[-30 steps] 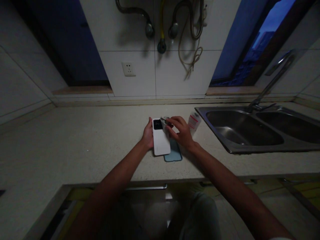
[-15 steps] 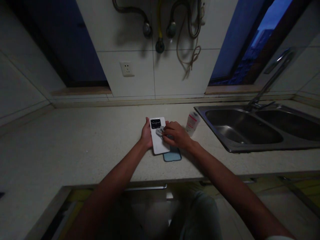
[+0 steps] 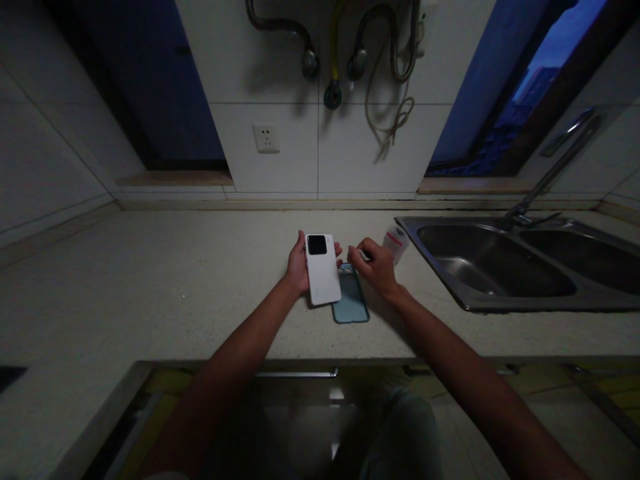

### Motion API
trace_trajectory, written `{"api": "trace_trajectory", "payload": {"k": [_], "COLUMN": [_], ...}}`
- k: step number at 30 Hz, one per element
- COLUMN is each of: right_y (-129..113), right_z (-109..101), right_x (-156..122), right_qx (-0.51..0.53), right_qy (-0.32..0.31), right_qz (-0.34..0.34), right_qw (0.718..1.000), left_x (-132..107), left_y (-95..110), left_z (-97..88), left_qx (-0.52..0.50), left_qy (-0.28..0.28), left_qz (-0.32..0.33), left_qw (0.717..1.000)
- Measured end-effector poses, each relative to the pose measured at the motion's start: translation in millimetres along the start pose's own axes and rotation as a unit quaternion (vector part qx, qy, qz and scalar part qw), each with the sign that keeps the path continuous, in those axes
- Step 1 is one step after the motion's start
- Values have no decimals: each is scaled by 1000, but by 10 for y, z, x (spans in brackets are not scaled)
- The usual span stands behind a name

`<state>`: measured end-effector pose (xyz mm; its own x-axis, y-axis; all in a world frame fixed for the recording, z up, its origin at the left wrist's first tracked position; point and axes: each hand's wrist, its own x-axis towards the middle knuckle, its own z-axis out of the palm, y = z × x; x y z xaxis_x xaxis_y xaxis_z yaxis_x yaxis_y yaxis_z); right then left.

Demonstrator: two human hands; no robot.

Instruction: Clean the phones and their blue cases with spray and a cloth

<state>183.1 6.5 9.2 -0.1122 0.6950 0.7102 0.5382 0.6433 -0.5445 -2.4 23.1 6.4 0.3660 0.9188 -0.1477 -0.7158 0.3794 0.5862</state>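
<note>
My left hand [image 3: 299, 265] grips a white phone [image 3: 323, 270] by its edges, back side up, with the dark camera block at the far end. It is held just above the pale countertop [image 3: 165, 280]. A light blue phone case [image 3: 351, 303] lies on the counter, partly under the phone. My right hand [image 3: 376, 265] is to the right of the phone, apart from it, with its fingers curled and pinched together over the far end of the case. What the fingers pinch is too dark and small to make out.
A small white bottle with a red label [image 3: 397, 241] lies just beyond my right hand. A steel double sink [image 3: 505, 263] with a tap [image 3: 550, 170] fills the right. Hoses [image 3: 360, 60] and a wall socket [image 3: 266, 138] hang on the tiled wall behind.
My right hand rubbed a small grey cloth on the phone's back near the camera, then drew away to the right. The left hand kept hold of the phone.
</note>
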Motion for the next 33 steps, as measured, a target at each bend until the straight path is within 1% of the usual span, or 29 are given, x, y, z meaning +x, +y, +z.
{"api": "trace_trajectory", "payload": {"k": [1,2,3,5,7,10,12,14,16,18,20,23,27,28,30,33], "right_y": [-3,-5,-2,13,38,65,64,56,58,80,123,197,240,235,211,172], "right_z": [-14,-31,-51,-97,-146,-202,-222,-222,-205,-175,-144,-110,-93,-92,-90,-86], "right_x": [11,24,41,78,113,147,153,149,137,122,109,95,91,90,87,77], "right_qx": [-19,-41,-66,-125,-181,-244,-266,-275,-274,-272,-271,-255,-220,-208,-168,-107], "right_qy": [-13,-38,-80,-185,-266,-325,-374,-422,-453,-467,-468,-448,-376,-362,-344,-320], "right_qz": [30,60,90,141,174,204,224,236,232,217,210,216,219,225,251,294], "right_qw": [999,997,991,965,931,891,860,831,816,813,814,829,873,880,889,894], "left_x": [-4,-9,-14,-21,-26,-29,-32,-36,-42,-46,-46,-30,30,48,81,118], "left_y": [8,16,24,36,41,40,35,25,10,-7,-20,-22,-2,3,7,7], "left_z": [-2,-1,2,15,29,52,65,75,81,82,77,47,-35,-58,-101,-149], "left_qx": [1,3,5,11,15,15,30,66,114,153,172,176,175,174,171,186], "left_qy": [0,-3,-8,-22,-28,-12,0,7,11,12,2,-1,63,78,100,120], "left_qz": [0,1,4,9,14,29,50,73,90,96,89,72,57,55,56,68], "left_qw": [1000,1000,1000,1000,999,999,998,995,989,983,981,982,981,980,979,973]}}
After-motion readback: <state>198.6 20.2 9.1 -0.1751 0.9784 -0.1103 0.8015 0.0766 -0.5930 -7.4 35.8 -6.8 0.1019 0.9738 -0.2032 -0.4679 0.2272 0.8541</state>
